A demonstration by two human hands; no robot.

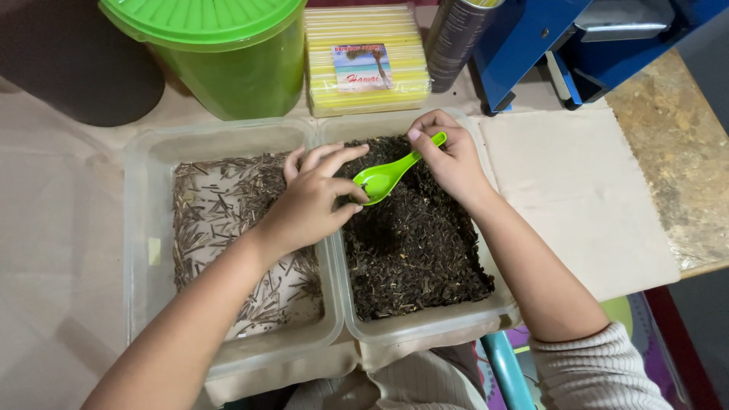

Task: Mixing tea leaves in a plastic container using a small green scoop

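Right hand (453,157) pinches the handle end of a bright green plastic spoon (389,176), fingers closed on it, bowl held just above the dark loose dried leaves (414,243) that fill the right clear plastic tub (425,323). Left hand (311,201) is loosely curled, fingertips touching the spoon's bowl at its rim, wrist over the left clear plastic tub (148,228), which holds thin pale dry stems (220,205). Behind the tubs: lidded green plastic bucket (228,45), flat yellow pack of drinking straws (364,61), blue metal machine (577,38).
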